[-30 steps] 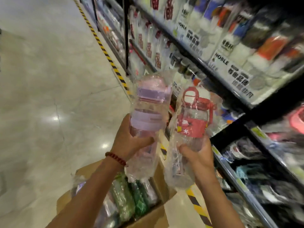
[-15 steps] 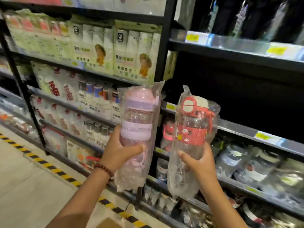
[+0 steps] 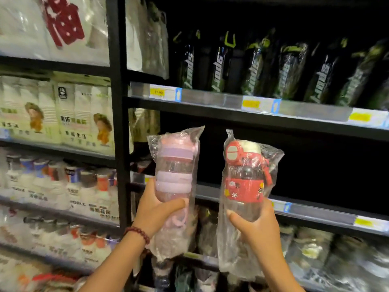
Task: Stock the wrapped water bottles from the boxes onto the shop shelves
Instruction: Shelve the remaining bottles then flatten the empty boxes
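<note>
I hold two wrapped bottles upright before the dark middle shelf (image 3: 315, 213): left hand (image 3: 155, 211) grips the pink bottle (image 3: 174, 175), right hand (image 3: 259, 226) grips the red bottle (image 3: 244, 182), nearer the empty gap.

Black wrapped bottles with green handles (image 3: 256, 66) lined upright along the upper shelf at top right, yellow price tags (image 3: 250, 104) on the rail below. White packs printed with a figure in a hat (image 3: 69, 114) standing along the left bay's middle shelf, close to its black upright post (image 3: 120, 123). Stacked cups with coloured bands (image 3: 63, 182) crowded on the shelf beneath, blurred. A white pack with red print (image 3: 63, 24) at top left.
</note>
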Demonstrator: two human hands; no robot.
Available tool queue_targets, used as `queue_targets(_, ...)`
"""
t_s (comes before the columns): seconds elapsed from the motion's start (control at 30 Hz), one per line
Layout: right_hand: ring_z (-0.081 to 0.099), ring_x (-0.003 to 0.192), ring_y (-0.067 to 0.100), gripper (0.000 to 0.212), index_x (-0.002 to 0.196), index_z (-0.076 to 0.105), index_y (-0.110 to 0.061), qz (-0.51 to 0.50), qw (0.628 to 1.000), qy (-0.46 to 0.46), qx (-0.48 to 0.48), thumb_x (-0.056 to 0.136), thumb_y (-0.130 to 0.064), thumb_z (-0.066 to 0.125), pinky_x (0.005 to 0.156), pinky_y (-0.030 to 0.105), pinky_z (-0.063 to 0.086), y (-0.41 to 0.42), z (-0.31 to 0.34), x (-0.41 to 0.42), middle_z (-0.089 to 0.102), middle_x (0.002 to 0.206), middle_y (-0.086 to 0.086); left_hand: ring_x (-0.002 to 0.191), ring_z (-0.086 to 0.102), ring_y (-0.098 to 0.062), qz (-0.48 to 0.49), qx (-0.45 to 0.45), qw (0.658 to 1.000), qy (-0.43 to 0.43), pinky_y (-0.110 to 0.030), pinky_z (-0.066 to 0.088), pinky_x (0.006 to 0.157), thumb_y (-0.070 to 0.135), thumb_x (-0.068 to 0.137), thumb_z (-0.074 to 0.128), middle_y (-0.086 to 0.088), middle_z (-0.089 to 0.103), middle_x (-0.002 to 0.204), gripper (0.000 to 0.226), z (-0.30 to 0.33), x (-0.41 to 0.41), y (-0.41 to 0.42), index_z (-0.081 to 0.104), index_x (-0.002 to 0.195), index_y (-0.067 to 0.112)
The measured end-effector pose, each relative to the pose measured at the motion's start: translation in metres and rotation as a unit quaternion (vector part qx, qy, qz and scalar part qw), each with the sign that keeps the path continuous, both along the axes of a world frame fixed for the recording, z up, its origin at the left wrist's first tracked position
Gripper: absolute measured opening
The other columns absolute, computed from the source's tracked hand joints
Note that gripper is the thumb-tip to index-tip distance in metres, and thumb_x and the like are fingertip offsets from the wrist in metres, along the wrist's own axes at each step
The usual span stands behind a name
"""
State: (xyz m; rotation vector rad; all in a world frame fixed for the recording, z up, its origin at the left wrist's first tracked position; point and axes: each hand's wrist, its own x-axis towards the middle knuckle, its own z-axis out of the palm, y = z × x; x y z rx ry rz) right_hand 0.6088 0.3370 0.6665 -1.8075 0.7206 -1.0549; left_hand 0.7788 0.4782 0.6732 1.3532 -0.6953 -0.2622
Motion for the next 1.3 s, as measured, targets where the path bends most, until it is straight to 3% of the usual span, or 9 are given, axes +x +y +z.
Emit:
queue_targets(0.27, 0.054, 0.079, 0.001, 0.053, 0.104, 0.046, -0.023, 0.011, 0.999, 0.033, 0.038, 0.066, -0.031, 0.082, 0.060, 0.023, 0.041, -0.083, 0.007, 0.039, 0.056, 0.090, -0.013, 0.088, 0.060, -0.006, 0.080, 0.023, 0.996, 0.016, -0.018, 0.045, 0.065, 0.033, 0.047, 0.076, 0.007, 0.059, 0.102, 0.067, 0.011, 0.023, -0.081, 0.047, 0.107, 0.032)
queue_targets(0.47, 0.063, 0.073, 0.022, 0.061, 0.100, 0.052, -0.021, 0.031, 0.993, 0.052, 0.105, 0.053, -0.048, 0.081, 0.061, 0.034, 0.050, -0.114, 0.005, 0.081, 0.064, 0.087, 0.002, 0.087, 0.068, -0.017, 0.081, 0.042, 0.993, 0.071, -0.027, 0.053, 0.066, 0.040, 0.047, 0.080, -0.007, 0.066, 0.103, 0.076, 0.013, 0.052, -0.111, 0.054, 0.114, 0.017)
queue_targets(0.63, 0.068, 0.074, 0.014, 0.050, 0.103, 0.062, -0.019, 0.046, 0.991, 0.031, 0.125, 0.063, -0.043, 0.080, 0.056, 0.025, 0.047, -0.127, 0.016, 0.106, 0.069, 0.091, 0.001, 0.084, 0.070, -0.023, 0.065, 0.039, 0.994, 0.082, -0.038, 0.058, 0.071, 0.037, 0.054, 0.083, -0.012, 0.069, 0.100, 0.065, 0.022, 0.081, -0.124, 0.059, 0.109, 0.013)
queue_targets(0.87, 0.066, 0.068, 0.021, 0.052, 0.106, 0.062, -0.007, 0.019, 0.973, -0.086, 0.213, 0.070, -0.041, 0.078, 0.056, 0.032, 0.051, -0.138, 0.035, 0.143, 0.068, 0.088, 0.011, 0.087, 0.070, -0.024, 0.024, 0.003, 0.992, 0.123, -0.040, 0.057, 0.074, 0.029, 0.067, 0.081, -0.013, 0.069, 0.101, 0.051, 0.031, 0.132, -0.141, 0.061, 0.110, 0.010)
queue_targets(1.0, 0.064, 0.088, 0.019, 0.056, 0.111, 0.057, -0.008, -0.017, 0.959, -0.150, 0.240, 0.071, -0.041, 0.077, 0.064, 0.030, 0.048, -0.136, 0.031, 0.170, 0.064, 0.106, 0.008, 0.087, 0.069, -0.026, 0.012, -0.012, 0.988, 0.153, -0.042, 0.057, 0.076, 0.036, 0.056, 0.083, -0.015, 0.068, 0.099, 0.063, 0.034, 0.160, -0.149, 0.060, 0.107, 0.007)
queue_targets(1.07, 0.063, 0.080, 0.020, 0.055, 0.106, 0.056, -0.005, -0.042, 0.951, -0.178, 0.249, 0.069, -0.040, 0.077, 0.061, 0.031, 0.047, -0.132, 0.026, 0.184, 0.063, 0.097, 0.009, 0.077, 0.067, -0.023, 0.020, -0.024, 0.986, 0.166, -0.035, 0.055, 0.066, 0.024, 0.067, 0.080, -0.012, 0.066, 0.087, 0.040, 0.031, 0.173, -0.152, 0.060, 0.096, 0.005)
queue_targets(1.17, 0.048, 0.060, 0.013, 0.034, 0.088, 0.048, -0.011, -0.079, 0.942, -0.225, 0.238, 0.073, -0.029, 0.073, 0.052, 0.028, 0.040, -0.130, 0.019, 0.199, 0.048, 0.076, 0.000, 0.072, 0.063, -0.026, 0.040, -0.023, 0.984, 0.170, -0.031, 0.052, 0.062, 0.017, 0.067, 0.074, -0.013, 0.061, 0.077, 0.030, 0.024, 0.195, -0.157, 0.060, 0.088, 0.001)
queue_targets(1.23, 0.052, 0.071, 0.017, 0.038, 0.097, 0.047, -0.011, -0.099, 0.934, -0.252, 0.232, 0.073, -0.027, 0.071, 0.059, 0.031, 0.044, -0.130, 0.017, 0.207, 0.050, 0.085, 0.002, 0.070, 0.060, -0.026, 0.060, -0.018, 0.986, 0.152, -0.030, 0.050, 0.064, 0.011, 0.066, 0.070, -0.010, 0.060, 0.070, 0.017, 0.018, 0.207, -0.161, 0.059, 0.077, 0.007)
queue_targets(1.3, 0.057, 0.087, 0.019, 0.047, 0.115, 0.045, -0.009, -0.119, 0.928, -0.270, 0.228, 0.078, -0.020, 0.071, 0.074, 0.036, 0.048, -0.127, 0.018, 0.214, 0.055, 0.102, 0.005, 0.079, 0.062, -0.030, 0.064, -0.019, 0.989, 0.129, -0.037, 0.051, 0.073, 0.012, 0.060, 0.063, -0.014, 0.063, 0.079, 0.032, 0.014, 0.217, -0.164, 0.061, 0.091, 0.006)
